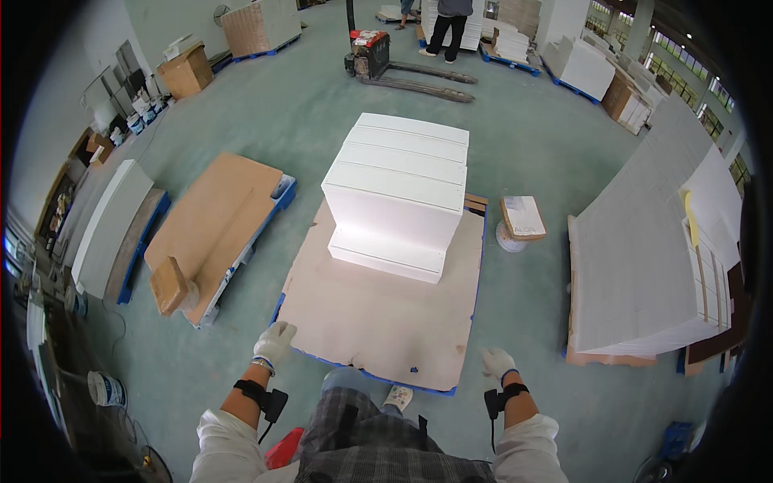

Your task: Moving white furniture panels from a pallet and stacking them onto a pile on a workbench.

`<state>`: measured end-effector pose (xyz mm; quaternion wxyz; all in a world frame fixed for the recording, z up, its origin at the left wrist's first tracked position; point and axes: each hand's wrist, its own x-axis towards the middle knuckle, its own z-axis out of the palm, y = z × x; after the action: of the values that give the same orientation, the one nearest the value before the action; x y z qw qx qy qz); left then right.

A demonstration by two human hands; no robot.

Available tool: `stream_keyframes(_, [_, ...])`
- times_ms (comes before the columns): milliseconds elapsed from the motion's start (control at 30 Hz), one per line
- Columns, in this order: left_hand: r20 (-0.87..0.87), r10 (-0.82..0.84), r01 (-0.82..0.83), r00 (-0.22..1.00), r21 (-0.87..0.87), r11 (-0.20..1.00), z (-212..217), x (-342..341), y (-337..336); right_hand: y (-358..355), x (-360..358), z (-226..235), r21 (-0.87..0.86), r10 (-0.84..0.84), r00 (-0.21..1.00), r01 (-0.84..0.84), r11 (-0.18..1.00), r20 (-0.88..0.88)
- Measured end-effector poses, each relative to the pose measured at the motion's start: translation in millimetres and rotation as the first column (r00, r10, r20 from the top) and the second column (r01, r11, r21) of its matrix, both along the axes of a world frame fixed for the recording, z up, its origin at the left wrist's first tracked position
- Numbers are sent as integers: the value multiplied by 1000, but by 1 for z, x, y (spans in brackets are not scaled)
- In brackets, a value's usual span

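Gloved hands, both empty, hovered over cardboard-topped pallet [378,322].
L hand [274,341] & R hand [498,362] were released; white slab stack [396,197] looked bulky, stiff, prob. light — take by lower side edges.

Pallet jack [378,60], red-bodied, forks pointing right, stood on the green floor [298,121]. Bystander [448,24] stood beyond it. Cardboard-topped pallet [221,221] lay at left. Tall slanting stack of white sheets [644,249] stood at right. Brown carton [187,72] sat far left. Small board-topped stand [522,219] stood between the stacks.
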<state>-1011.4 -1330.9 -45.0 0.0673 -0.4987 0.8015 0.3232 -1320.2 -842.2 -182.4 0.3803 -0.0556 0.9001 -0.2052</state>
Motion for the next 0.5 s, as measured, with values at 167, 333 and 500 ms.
stream_keyframes(167, [69, -24, 32, 997, -118, 992, -37, -85, -98, -116, -93, 12, -25, 72, 995, -74, 997, -63])
stream_keyframes(333, [66, -48, 53, 997, -76, 996, -145, -192, -186, -191, -158, -100, -414, -481, 855, 516, 750, 194])
stream_keyframes(500, [135, -134, 143, 982, -58, 988, -309, -270, -234, -243, -193, -257, -421, -621, 723, 686, 593, 303])
